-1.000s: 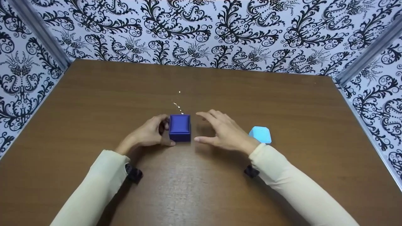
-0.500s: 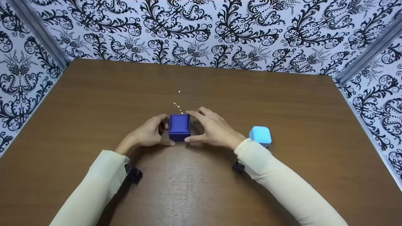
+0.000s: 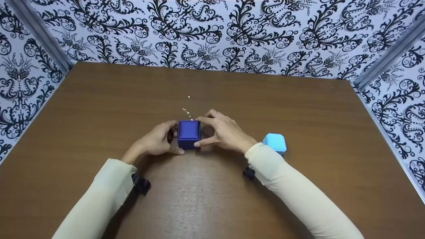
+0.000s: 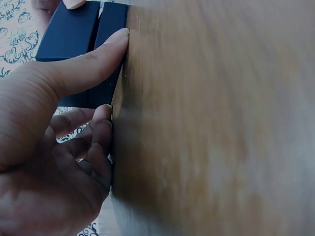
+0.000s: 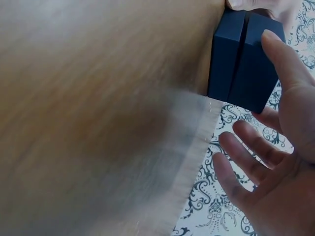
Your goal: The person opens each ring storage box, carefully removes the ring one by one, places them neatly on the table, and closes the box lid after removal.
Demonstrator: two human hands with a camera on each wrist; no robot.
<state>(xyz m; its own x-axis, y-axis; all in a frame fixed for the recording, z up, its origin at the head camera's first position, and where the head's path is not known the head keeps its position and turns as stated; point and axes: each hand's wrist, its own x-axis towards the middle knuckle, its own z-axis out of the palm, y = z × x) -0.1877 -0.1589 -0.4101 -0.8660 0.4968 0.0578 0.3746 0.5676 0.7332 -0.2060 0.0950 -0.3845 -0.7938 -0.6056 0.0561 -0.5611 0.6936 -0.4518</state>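
In the head view a dark blue jewellery box (image 3: 189,130) stands on the table between both hands. My left hand (image 3: 156,138) holds its left side low down, the thumb lying across the base (image 4: 109,54) in the left wrist view and the other fingers curled by the tabletop. My right hand (image 3: 226,131) pinches the lid from the right, thumb on the near face of the lid (image 5: 256,59) and forefinger at the far edge. Three of its fingers spread free in the right wrist view. A thin dark gap runs between lid and base.
A light blue box with rounded corners (image 3: 275,142) stands right of the right forearm. Small shiny bits in a line, like a fine chain (image 3: 186,112), lie just behind the jewellery box. Patterned panels (image 3: 212,36) border the brown table (image 3: 132,89) at the back and sides.
The right hand has moved left to the box, and its thumb and forefinger have closed on the lid. The left hand has kept its place on the base.
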